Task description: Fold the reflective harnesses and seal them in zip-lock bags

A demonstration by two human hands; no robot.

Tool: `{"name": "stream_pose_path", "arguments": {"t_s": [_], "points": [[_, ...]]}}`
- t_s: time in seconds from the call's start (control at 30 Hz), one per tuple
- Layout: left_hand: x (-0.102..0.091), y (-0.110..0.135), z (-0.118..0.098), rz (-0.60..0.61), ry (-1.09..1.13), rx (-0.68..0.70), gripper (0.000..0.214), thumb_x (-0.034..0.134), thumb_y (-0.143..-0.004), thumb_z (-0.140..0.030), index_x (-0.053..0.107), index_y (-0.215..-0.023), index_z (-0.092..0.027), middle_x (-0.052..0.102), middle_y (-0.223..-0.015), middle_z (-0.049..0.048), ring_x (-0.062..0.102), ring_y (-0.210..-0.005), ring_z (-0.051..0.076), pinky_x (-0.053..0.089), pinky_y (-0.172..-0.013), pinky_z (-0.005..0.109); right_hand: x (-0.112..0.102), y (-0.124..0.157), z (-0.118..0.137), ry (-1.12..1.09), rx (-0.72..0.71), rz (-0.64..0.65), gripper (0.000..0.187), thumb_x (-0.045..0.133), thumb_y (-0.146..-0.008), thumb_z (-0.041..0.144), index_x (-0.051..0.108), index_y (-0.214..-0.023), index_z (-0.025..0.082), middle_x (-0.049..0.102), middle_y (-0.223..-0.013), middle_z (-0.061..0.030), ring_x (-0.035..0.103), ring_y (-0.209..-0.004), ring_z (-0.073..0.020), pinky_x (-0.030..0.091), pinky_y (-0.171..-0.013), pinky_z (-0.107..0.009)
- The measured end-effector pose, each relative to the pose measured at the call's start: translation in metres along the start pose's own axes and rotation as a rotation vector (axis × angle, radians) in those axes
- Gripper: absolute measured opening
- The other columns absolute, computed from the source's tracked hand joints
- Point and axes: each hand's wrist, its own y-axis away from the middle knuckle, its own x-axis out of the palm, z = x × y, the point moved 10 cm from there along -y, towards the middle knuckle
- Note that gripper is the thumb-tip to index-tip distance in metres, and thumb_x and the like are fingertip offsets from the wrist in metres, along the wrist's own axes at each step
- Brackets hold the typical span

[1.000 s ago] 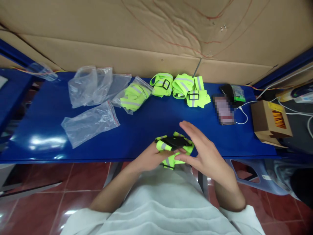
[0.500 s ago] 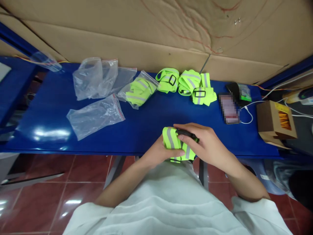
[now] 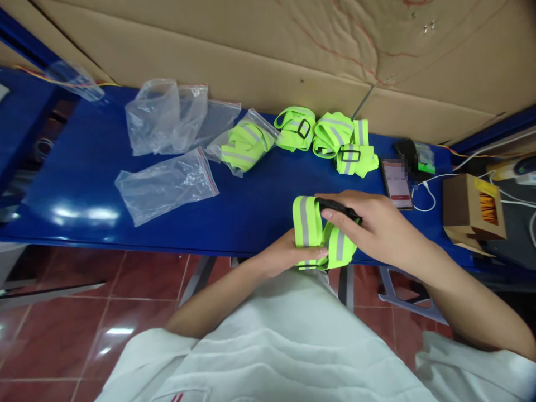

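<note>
Both hands hold a neon yellow reflective strap [image 3: 304, 223] with grey stripes, partly rolled, over the table's front edge. My left hand [image 3: 280, 254] grips its lower left side, thumb across the front. The fingers of my right hand [image 3: 364, 220] pinch a black piece [image 3: 338, 208] at the strap's top; whether it is a buckle or webbing I cannot tell. Further back lie rolled straps, one with a black slider buckle [image 3: 304, 129], another bundle [image 3: 333, 134], and one with a buckle in front [image 3: 357, 159]. A strap in a clear zip bag [image 3: 247, 146] lies left of them.
Several clear zip bags [image 3: 167, 187] lie on the left of the blue table [image 3: 251, 206]. At the right are a phone [image 3: 397, 184], a white cable [image 3: 427, 201] and a cardboard box [image 3: 463, 204]. A cardboard-covered wall [image 3: 209, 56] rises behind.
Both hands and the strap have shifted slightly right and up in the view. The strap's loops stand wider apart, and the right hand has drawn the black piece rightward.
</note>
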Motion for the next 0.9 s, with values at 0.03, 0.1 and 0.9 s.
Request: {"name": "stream_pose_path", "arguments": {"t_s": [0.03,0.1,0.9], "points": [[0.005,-0.002,-0.002,0.030,0.037,0.013,0.060,0.092,-0.075,-0.039,0.071,-0.127,-0.017,0.074,-0.127,0.0134,0.070,-0.117,0.031,0.055,-0.101,0.041,-0.004,-0.001,0.002,0.050,-0.013,-0.029,0.041,0.053,-0.107,0.038,0.071,-0.133,0.013,0.077,-0.123,-0.0117,0.076,-0.106,-0.0243,0.058,-0.091,-0.036],[0.020,-0.006,-0.006,0.095,0.094,0.047,0.061,0.095,-0.071,-0.040,0.073,-0.123,-0.016,0.075,-0.123,0.0134,0.071,-0.115,0.031,0.055,-0.100,0.041,-0.007,-0.003,0.009,0.125,-0.049,-0.065,0.043,0.053,-0.107,0.038,0.069,-0.135,0.012,0.076,-0.122,-0.0134,0.076,-0.103,-0.0255,0.059,-0.091,-0.037],[0.064,0.046,-0.043,0.675,-0.543,0.267,0.017,0.065,-0.099,-0.026,0.075,-0.097,-0.013,0.077,-0.097,0.0128,0.072,-0.093,0.022,0.058,-0.088,0.029,0.084,0.031,-0.035,-0.962,0.479,0.383,0.049,0.066,-0.097,0.056,0.060,-0.134,0.024,0.072,-0.113,-0.0048,0.070,-0.095,-0.0166,0.060,-0.081,-0.029]]}}
